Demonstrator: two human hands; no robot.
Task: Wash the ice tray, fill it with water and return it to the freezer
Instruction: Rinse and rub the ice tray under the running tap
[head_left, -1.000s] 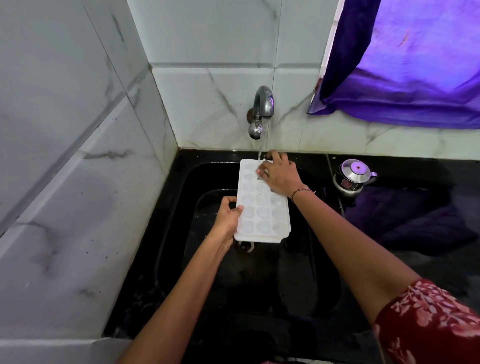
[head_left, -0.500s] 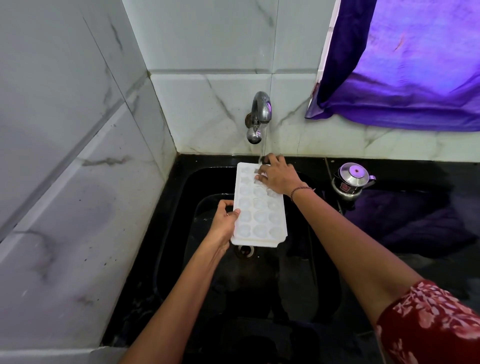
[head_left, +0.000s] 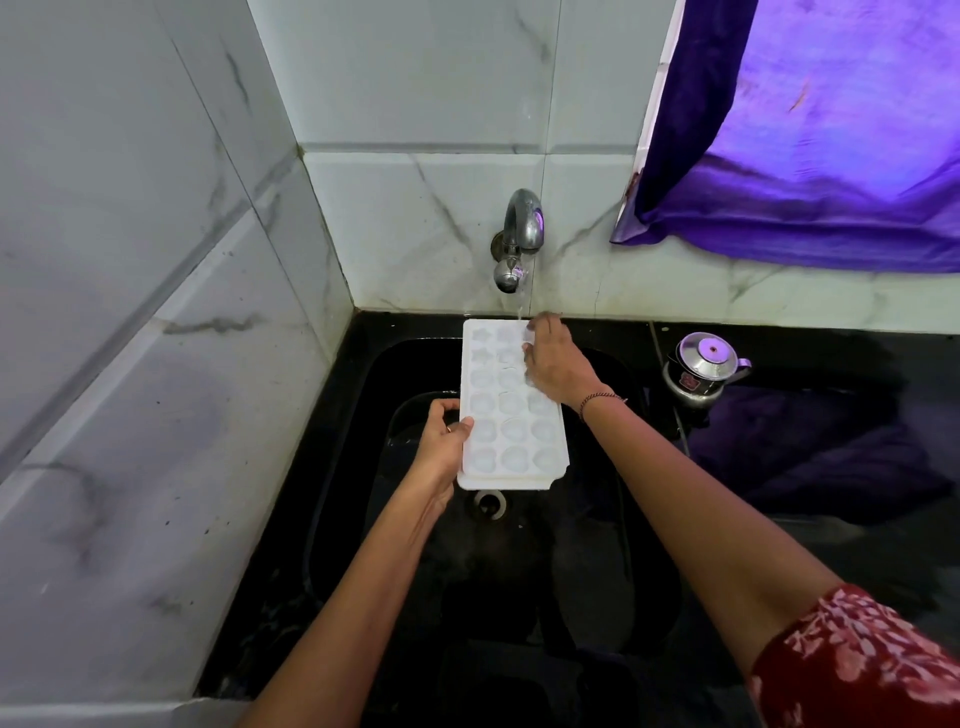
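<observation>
A white ice tray (head_left: 511, 415) with rounded cups is held over the black sink (head_left: 363, 467), its far end under the steel tap (head_left: 519, 234). A thin stream of water (head_left: 518, 306) falls onto the tray's far right corner. My left hand (head_left: 441, 441) grips the tray's near left edge, thumb on top. My right hand (head_left: 558, 361) lies on the far right cups, fingers spread and pressed onto them.
The sink drain (head_left: 488, 503) lies just below the tray's near end. A small steel pot with lid (head_left: 701, 371) stands on the black counter to the right. Marble walls close the left and back. A purple curtain (head_left: 810, 130) hangs at upper right.
The tray and both hands have shifted slightly away from me, toward the wall. My right hand has slid toward the tray's far right corner under the stream.
</observation>
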